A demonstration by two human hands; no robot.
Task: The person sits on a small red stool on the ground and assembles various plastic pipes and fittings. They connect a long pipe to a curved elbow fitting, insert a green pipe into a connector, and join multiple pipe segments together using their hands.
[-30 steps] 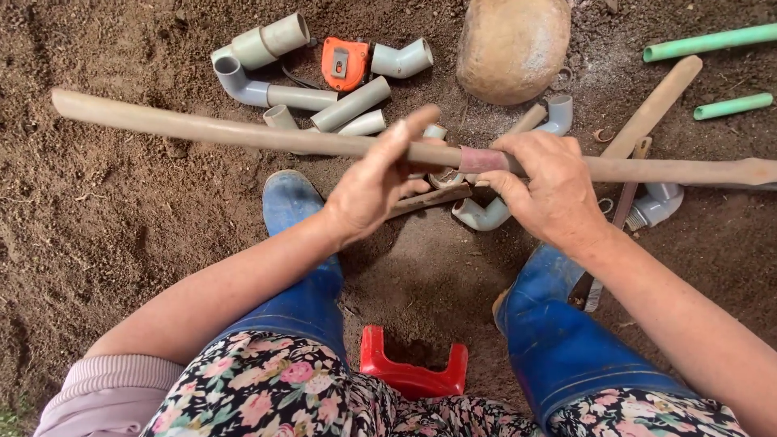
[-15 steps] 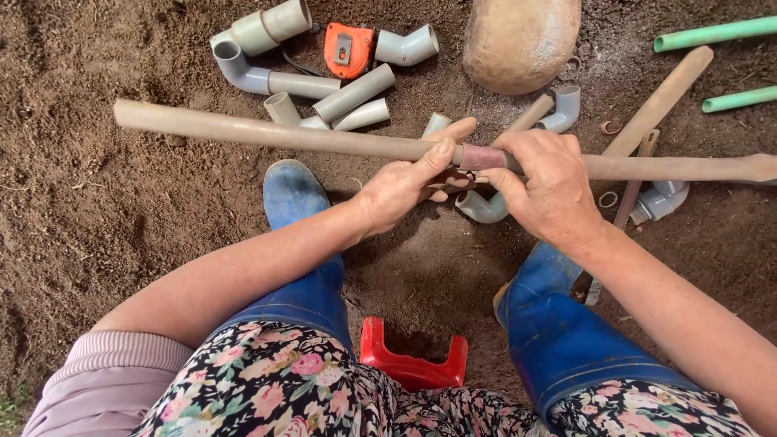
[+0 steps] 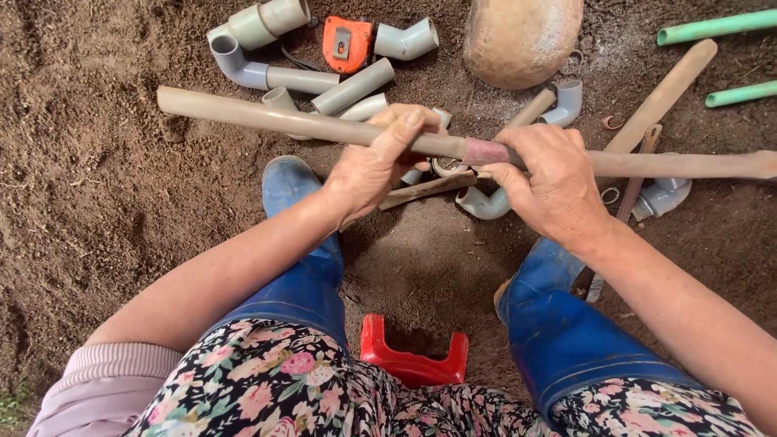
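Two hands: left hand [image 3: 374, 166] and right hand [image 3: 550, 182], fingers curled tight round long grey pipe [image 3: 267, 119].
Behind pipe: orange tape measure [image 3: 346, 42].

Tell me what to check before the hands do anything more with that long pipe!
1. Left hand wrapped around the long pipe: ok.
2. Right hand gripping the pipe beside the reddish band: ok.
3. Pipe lifted off the dirt, above the blue boots: ok.
4. Pipe ends free of the big stone and the green tubes: ok.
5. Whether the reddish band is tight on the pipe: cannot tell.
6. Ground under the hands tidy: not ok, grey pipe bends and an orange tape measure lie scattered.
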